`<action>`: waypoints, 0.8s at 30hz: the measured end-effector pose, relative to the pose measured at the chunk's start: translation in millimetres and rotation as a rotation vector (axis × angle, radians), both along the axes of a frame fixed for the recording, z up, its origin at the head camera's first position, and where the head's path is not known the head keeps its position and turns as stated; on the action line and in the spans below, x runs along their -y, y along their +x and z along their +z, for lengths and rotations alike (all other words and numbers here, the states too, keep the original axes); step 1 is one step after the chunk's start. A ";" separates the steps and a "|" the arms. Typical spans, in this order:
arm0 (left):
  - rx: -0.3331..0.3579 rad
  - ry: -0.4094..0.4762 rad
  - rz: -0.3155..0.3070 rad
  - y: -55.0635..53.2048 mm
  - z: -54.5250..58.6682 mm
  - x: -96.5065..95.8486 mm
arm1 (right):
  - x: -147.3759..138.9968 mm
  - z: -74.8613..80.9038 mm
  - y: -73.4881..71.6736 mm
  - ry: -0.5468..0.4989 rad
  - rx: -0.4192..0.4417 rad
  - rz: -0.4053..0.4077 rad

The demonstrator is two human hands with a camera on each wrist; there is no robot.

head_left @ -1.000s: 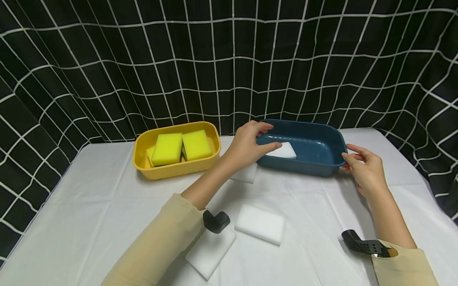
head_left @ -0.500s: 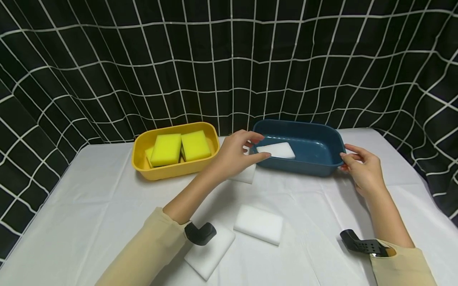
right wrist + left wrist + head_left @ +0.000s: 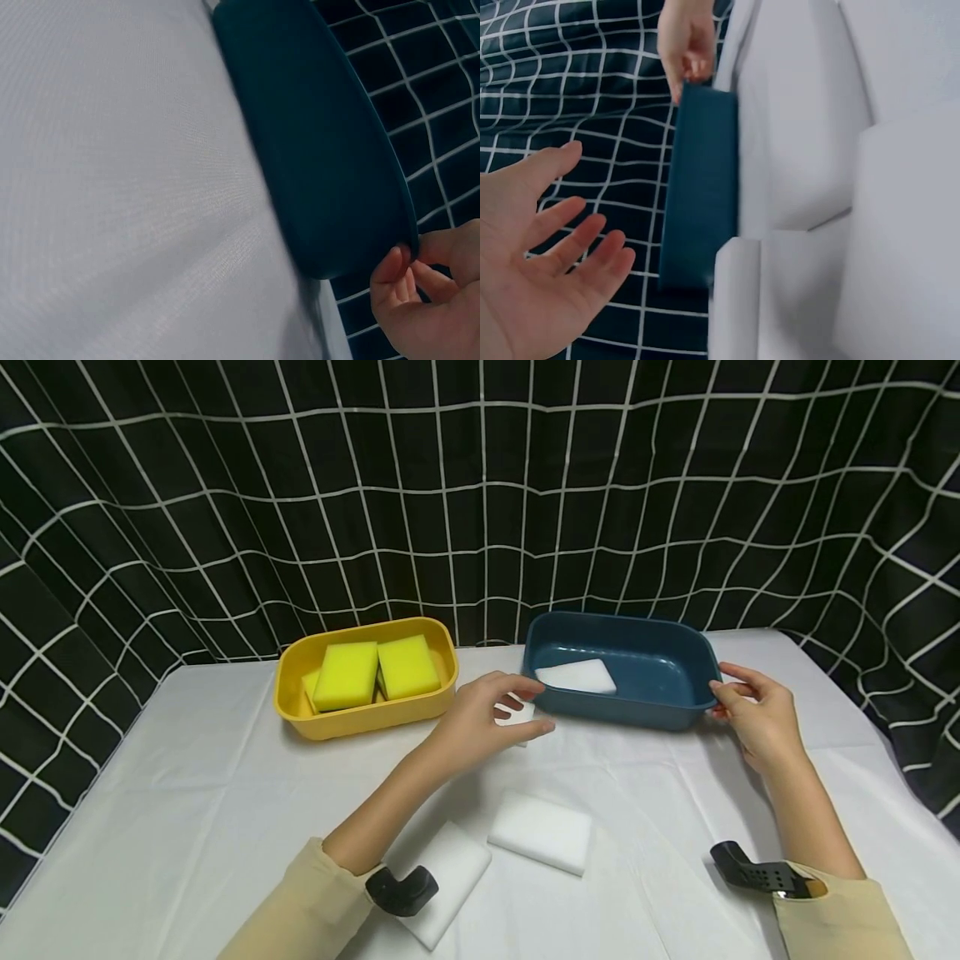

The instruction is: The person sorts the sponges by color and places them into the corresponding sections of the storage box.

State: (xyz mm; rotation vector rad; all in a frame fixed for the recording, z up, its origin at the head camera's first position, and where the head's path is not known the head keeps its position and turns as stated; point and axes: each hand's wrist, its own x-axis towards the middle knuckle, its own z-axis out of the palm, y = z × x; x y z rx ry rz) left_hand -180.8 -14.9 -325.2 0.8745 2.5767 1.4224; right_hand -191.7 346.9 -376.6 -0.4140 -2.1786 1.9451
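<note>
My left hand (image 3: 480,722) hovers left of the blue bin (image 3: 618,706), fingers loosely bent and nothing between them; the left wrist view also shows this hand (image 3: 562,262) holding nothing. Behind its fingers, a white sponge (image 3: 519,713) on the cloth is partly hidden. Inside the blue bin, at its left end, lies another white sponge (image 3: 577,677). My right hand (image 3: 761,718) pinches the bin's right end between thumb and fingers, as the right wrist view shows at the rim (image 3: 411,217). Closer to me lie two more white sponges, one flat (image 3: 542,831) and one (image 3: 453,872) beside the left wrist.
A yellow bin (image 3: 367,722) holding several yellow sponges (image 3: 347,675) stands to the left of the blue one. White cloth (image 3: 180,793) covers the table. A black curtain (image 3: 420,510) with white grid lines hangs right behind both bins.
My left hand has drawn back from over the blue bin, down and to the left, uncovering the white sponge inside. The right hand keeps its hold on the bin's end.
</note>
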 end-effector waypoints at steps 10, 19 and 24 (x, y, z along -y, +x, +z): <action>0.081 0.080 0.005 12.2 -14.5 14.2 | 1.1 1.1 0.5 0.021 0.006 0.001; 0.123 0.133 0.017 22.6 -30.8 19.5 | 1.4 1.7 0.3 0.019 -0.002 0.000; 0.132 0.130 0.035 26.2 -33.1 21.8 | 2.3 1.4 0.4 0.032 0.008 -0.005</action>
